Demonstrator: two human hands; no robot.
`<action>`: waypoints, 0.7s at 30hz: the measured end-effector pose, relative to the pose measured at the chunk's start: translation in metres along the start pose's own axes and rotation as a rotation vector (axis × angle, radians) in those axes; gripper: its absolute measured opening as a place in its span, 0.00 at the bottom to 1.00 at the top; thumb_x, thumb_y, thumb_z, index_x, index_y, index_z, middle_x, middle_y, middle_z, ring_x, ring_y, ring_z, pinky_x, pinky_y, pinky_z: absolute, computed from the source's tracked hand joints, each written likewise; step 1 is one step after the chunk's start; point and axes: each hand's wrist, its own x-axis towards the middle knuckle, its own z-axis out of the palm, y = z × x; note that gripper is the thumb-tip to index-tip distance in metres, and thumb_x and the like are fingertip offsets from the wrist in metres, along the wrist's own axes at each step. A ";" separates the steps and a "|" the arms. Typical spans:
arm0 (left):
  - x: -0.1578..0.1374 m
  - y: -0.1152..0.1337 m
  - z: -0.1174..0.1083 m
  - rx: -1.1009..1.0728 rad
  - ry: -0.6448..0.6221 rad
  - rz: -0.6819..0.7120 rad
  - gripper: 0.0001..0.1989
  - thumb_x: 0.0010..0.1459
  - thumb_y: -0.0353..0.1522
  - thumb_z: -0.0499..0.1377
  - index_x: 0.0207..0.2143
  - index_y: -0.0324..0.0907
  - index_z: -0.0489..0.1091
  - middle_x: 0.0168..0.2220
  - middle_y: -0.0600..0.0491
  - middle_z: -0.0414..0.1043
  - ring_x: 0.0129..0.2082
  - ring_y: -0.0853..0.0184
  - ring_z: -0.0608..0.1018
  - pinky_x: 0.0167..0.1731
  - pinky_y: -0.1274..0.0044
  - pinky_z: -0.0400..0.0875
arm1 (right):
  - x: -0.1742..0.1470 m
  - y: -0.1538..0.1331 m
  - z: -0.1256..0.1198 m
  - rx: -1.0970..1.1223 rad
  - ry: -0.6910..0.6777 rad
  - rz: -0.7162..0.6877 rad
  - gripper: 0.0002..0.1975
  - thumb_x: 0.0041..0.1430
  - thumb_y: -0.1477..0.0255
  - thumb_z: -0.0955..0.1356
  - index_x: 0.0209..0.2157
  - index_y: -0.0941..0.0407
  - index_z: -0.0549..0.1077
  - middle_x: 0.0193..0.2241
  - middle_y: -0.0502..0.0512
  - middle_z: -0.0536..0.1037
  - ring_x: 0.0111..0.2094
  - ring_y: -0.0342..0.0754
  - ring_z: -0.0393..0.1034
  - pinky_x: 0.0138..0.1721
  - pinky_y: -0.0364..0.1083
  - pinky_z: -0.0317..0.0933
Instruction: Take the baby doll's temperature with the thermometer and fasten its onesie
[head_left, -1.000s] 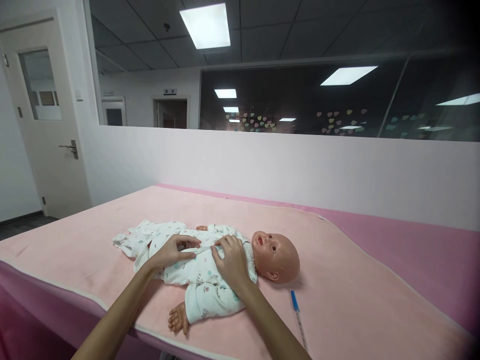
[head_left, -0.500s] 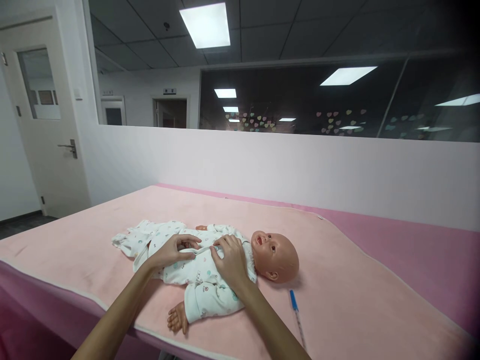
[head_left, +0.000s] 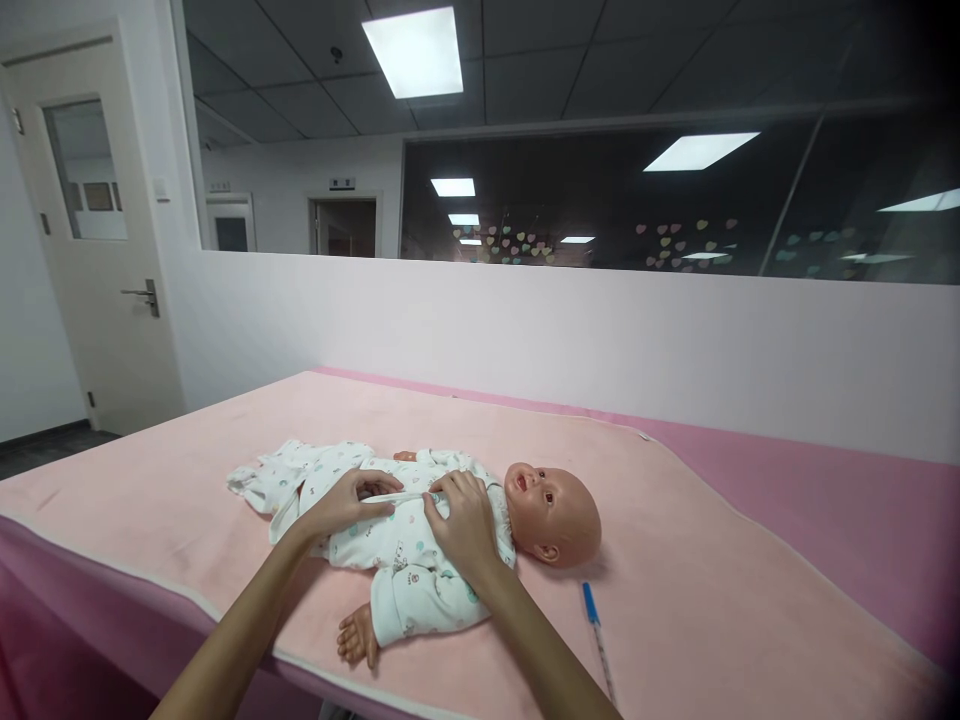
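Note:
A baby doll (head_left: 559,515) lies on its back with its head to the right, dressed in a white baby romper (head_left: 394,545) with small coloured prints. My left hand (head_left: 351,505) rests on the front of the romper, its thumb and fingers curled around a raised edge of cloth. Higher up, by the doll's chest, my right hand (head_left: 463,520) pinches the same edge between thumb and fingers. Some fingertips are hidden. The doll's near hand (head_left: 358,635) sticks out of its sleeve, palm up; the far hand (head_left: 405,456) shows behind the body.
A slim stick with a blue end (head_left: 591,605) and a pale, marked shaft lies near the doll's head. The pink padded mat (head_left: 720,600) has a white-trimmed front edge close to my arms. Behind it stands a white wall (head_left: 600,340) with a window above. A door (head_left: 97,280) is at left.
The view has shifted very slightly. Both hands keep their places on the romper, and the doll lies as before.

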 end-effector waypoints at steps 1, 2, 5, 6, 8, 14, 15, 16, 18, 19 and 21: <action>0.000 0.000 0.000 0.000 0.002 -0.004 0.17 0.44 0.37 0.61 0.38 0.40 0.70 0.39 0.49 0.71 0.39 0.66 0.72 0.40 0.74 0.66 | 0.000 0.000 0.000 -0.006 0.004 -0.001 0.03 0.53 0.74 0.63 0.26 0.56 0.66 0.27 0.49 0.68 0.32 0.43 0.58 0.37 0.44 0.49; 0.000 0.001 0.000 0.000 0.004 -0.007 0.16 0.44 0.37 0.61 0.37 0.40 0.70 0.39 0.49 0.71 0.39 0.66 0.72 0.40 0.75 0.66 | 0.000 0.000 0.001 -0.012 0.009 -0.002 0.03 0.52 0.74 0.63 0.26 0.56 0.66 0.27 0.49 0.68 0.32 0.43 0.59 0.37 0.44 0.49; -0.001 0.003 0.000 -0.006 0.012 -0.018 0.15 0.44 0.37 0.61 0.36 0.41 0.71 0.38 0.50 0.72 0.38 0.66 0.72 0.40 0.76 0.66 | 0.000 0.000 0.002 -0.019 0.022 0.001 0.03 0.52 0.75 0.63 0.26 0.56 0.66 0.27 0.49 0.68 0.32 0.42 0.59 0.36 0.44 0.49; -0.001 0.004 0.000 -0.008 0.017 -0.026 0.15 0.44 0.36 0.61 0.36 0.41 0.71 0.38 0.50 0.72 0.38 0.66 0.72 0.40 0.76 0.66 | 0.000 0.000 0.003 -0.020 0.024 0.005 0.02 0.51 0.75 0.63 0.26 0.56 0.66 0.27 0.49 0.68 0.32 0.42 0.59 0.36 0.44 0.49; -0.001 0.003 0.000 -0.020 0.025 -0.040 0.15 0.43 0.36 0.62 0.36 0.41 0.71 0.38 0.50 0.72 0.39 0.66 0.72 0.40 0.76 0.67 | 0.000 0.000 0.003 -0.016 0.020 0.013 0.03 0.52 0.75 0.63 0.26 0.56 0.66 0.27 0.48 0.69 0.32 0.42 0.59 0.36 0.44 0.49; 0.000 -0.005 -0.003 -0.076 -0.003 -0.064 0.18 0.42 0.38 0.62 0.37 0.40 0.70 0.38 0.48 0.72 0.39 0.65 0.73 0.38 0.76 0.68 | -0.001 0.000 0.003 -0.009 0.004 0.030 0.03 0.52 0.75 0.62 0.26 0.56 0.65 0.27 0.49 0.68 0.33 0.43 0.58 0.37 0.45 0.48; 0.000 -0.005 -0.004 -0.080 -0.010 -0.065 0.18 0.43 0.38 0.62 0.37 0.40 0.70 0.39 0.48 0.72 0.39 0.65 0.73 0.38 0.76 0.67 | -0.001 0.000 0.004 -0.014 0.005 0.031 0.03 0.52 0.75 0.62 0.26 0.56 0.65 0.27 0.49 0.68 0.33 0.43 0.58 0.37 0.45 0.49; 0.000 -0.006 -0.004 -0.082 -0.018 -0.064 0.17 0.43 0.38 0.62 0.37 0.39 0.70 0.39 0.48 0.72 0.39 0.65 0.73 0.38 0.76 0.67 | -0.001 0.000 0.004 -0.019 0.007 0.028 0.03 0.52 0.75 0.62 0.26 0.56 0.65 0.27 0.49 0.68 0.32 0.43 0.58 0.36 0.45 0.49; 0.001 -0.006 -0.005 -0.097 -0.031 -0.061 0.16 0.44 0.38 0.61 0.36 0.39 0.70 0.39 0.48 0.72 0.39 0.66 0.73 0.37 0.78 0.66 | 0.000 0.000 0.005 -0.030 0.016 0.021 0.03 0.52 0.75 0.63 0.25 0.56 0.65 0.27 0.49 0.68 0.32 0.43 0.59 0.36 0.45 0.49; 0.001 -0.006 -0.005 -0.111 -0.036 -0.063 0.16 0.44 0.37 0.61 0.36 0.39 0.70 0.38 0.48 0.72 0.38 0.66 0.72 0.37 0.78 0.66 | 0.000 0.000 0.005 -0.036 0.021 0.017 0.03 0.52 0.75 0.63 0.25 0.56 0.65 0.26 0.49 0.68 0.32 0.43 0.59 0.36 0.45 0.49; 0.001 -0.006 -0.005 -0.152 -0.048 -0.063 0.15 0.44 0.36 0.61 0.35 0.39 0.70 0.36 0.49 0.72 0.37 0.68 0.72 0.36 0.79 0.65 | 0.000 0.000 0.006 -0.046 0.026 0.014 0.03 0.52 0.75 0.63 0.25 0.56 0.65 0.26 0.49 0.68 0.32 0.43 0.59 0.36 0.45 0.49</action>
